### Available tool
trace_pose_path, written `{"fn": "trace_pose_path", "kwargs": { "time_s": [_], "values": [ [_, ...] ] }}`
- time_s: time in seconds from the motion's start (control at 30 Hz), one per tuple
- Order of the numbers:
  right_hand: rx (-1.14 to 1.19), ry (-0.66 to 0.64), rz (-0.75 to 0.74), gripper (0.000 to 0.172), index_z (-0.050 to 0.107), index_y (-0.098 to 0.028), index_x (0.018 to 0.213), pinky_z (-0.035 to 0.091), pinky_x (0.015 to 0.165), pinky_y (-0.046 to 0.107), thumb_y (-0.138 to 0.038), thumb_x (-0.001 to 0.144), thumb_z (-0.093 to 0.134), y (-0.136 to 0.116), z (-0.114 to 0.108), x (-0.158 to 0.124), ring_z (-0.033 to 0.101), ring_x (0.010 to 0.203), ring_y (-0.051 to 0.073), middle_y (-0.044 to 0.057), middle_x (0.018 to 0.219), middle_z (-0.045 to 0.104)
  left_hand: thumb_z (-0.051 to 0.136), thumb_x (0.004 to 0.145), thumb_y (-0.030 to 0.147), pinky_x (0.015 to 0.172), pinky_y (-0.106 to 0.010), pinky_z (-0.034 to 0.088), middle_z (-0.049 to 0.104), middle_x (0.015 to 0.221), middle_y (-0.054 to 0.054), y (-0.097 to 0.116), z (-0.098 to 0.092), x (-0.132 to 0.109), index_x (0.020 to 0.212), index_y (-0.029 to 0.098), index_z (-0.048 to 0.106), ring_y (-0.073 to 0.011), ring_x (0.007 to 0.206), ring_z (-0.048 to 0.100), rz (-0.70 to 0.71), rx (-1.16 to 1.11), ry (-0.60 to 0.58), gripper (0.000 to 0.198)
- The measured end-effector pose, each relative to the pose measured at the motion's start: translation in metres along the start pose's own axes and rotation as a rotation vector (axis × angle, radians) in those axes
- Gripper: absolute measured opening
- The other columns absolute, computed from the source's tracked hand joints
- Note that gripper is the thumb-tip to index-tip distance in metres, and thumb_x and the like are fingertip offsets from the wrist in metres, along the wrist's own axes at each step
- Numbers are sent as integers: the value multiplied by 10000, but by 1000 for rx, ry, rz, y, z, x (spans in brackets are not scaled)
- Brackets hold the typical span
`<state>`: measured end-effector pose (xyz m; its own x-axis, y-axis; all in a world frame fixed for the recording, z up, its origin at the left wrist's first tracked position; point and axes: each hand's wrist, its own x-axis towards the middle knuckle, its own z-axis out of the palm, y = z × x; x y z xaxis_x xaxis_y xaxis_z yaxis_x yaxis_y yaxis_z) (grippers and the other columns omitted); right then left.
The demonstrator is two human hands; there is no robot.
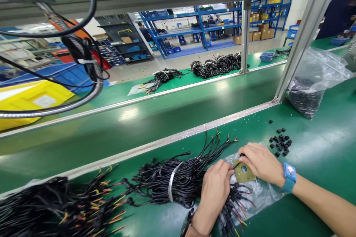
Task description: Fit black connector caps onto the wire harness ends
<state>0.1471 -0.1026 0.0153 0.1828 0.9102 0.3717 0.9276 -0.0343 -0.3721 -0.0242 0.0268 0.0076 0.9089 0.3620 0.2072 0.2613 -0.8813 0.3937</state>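
My left hand [216, 182] is closed, its thumb and fingertips pinching a thin black cable [236, 165] near its end. Just to the right, my right hand [260, 162] is closed in a pinch on a small black part [242, 154], mostly hidden by the fingers. Beneath the fingertips lies a yellowish square card [245, 173] with a round dark spot, resting on a clear plastic bag [268, 192]. A tied bundle of black cables [167, 181] lies left of my left hand. Cables with bare coloured wire ends [236, 203] spread out below it.
Several small black pieces [280, 141] lie scattered at right, before a clear bag of black parts [306, 92]. A loose cable pile [41, 207] fills the lower left. A metal post [303, 40] and rail [194, 130] border the bench; black hoses [93, 3] hang at upper left.
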Motion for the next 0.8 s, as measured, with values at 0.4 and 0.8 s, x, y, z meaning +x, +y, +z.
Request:
{"fn": "trace_pose_path", "kwargs": {
  "time_s": [0.4, 0.8],
  "values": [
    [158, -119, -87, 222, 565, -199, 981, 425, 771, 346, -303, 1073, 392, -9, -9, 1, 569, 857, 217, 54, 913, 647, 418, 1018, 167, 556, -298, 327, 583, 712, 5, -1, 1, 3, 761, 218, 520, -152, 604, 577, 65, 149, 53, 281],
    [191, -124, -113, 274, 582, -198, 921, 445, 834, 382, -318, 1062, 380, -11, -9, 0, 579, 856, 218, 58, 883, 653, 447, 979, 163, 639, -283, 423, 635, 832, 2, -3, -3, 2, 931, 223, 528, -163, 729, 642, 12, -31, 22, 112]
  ]
}}
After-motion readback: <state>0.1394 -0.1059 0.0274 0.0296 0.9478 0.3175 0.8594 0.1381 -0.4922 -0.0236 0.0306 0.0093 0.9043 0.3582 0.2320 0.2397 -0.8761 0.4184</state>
